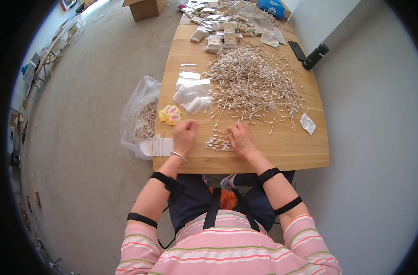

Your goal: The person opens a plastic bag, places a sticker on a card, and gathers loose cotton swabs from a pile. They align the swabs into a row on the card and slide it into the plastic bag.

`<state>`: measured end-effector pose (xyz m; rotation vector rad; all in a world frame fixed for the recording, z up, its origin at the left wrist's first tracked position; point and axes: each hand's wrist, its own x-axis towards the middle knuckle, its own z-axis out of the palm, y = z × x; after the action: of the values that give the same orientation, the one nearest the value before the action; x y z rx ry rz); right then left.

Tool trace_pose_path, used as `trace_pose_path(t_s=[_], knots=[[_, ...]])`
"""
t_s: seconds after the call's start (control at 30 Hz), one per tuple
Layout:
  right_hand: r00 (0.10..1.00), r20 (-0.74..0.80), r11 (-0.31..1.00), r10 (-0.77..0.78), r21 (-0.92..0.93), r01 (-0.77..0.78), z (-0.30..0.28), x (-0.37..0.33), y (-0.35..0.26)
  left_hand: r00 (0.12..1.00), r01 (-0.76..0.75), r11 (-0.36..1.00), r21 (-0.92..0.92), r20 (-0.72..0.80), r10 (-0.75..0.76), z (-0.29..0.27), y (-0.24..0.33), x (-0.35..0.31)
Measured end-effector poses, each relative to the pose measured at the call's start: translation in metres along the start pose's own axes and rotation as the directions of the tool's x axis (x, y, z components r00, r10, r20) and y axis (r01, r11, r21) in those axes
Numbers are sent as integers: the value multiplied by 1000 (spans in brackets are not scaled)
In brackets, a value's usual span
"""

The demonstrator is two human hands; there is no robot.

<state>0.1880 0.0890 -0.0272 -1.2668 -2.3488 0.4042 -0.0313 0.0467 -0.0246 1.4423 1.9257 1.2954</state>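
A small row of cotton swabs (218, 143) lies side by side near the table's front edge. My right hand (241, 139) rests at the row's right end, its fingers curled down and closed on some of the swabs. To the left of the row, my left hand (185, 136) hovers over the wood with bent fingers, slightly blurred; whatever it may hold is hidden. Just beyond that hand sit several yellow paper cards (171, 114). A large loose heap of cotton swabs (255, 78) spreads beyond my right hand.
Clear plastic bags (193, 91) lie left of the heap. Packed swab bundles (218, 27) crowd the far end. A dark bottle (315, 56) and phone (297, 50) are at the right edge, above a crumpled white paper (307, 124). A swab-filled plastic sack (145, 117) stands left.
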Motion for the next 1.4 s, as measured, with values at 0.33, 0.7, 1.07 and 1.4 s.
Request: trace_pose_path(t_s=[0.33,0.7,1.07,1.4], knots=[[998,-17,998,59,-1,-59,14,-5,-18,973,-148,956,253,-133,186,-59,-46,14],[854,-149,586,499,784,-206,23,-33,1,880,-280,959,-27,391,268,32,17,-54],[948,-202,898,245,417,-143,35,-31,-26,954,87,893,-441,295,53,36,-3,-54],[946,320,967,57,-255,28,22,-53,-72,970,242,717,-654,192,-152,40,-2,-52]])
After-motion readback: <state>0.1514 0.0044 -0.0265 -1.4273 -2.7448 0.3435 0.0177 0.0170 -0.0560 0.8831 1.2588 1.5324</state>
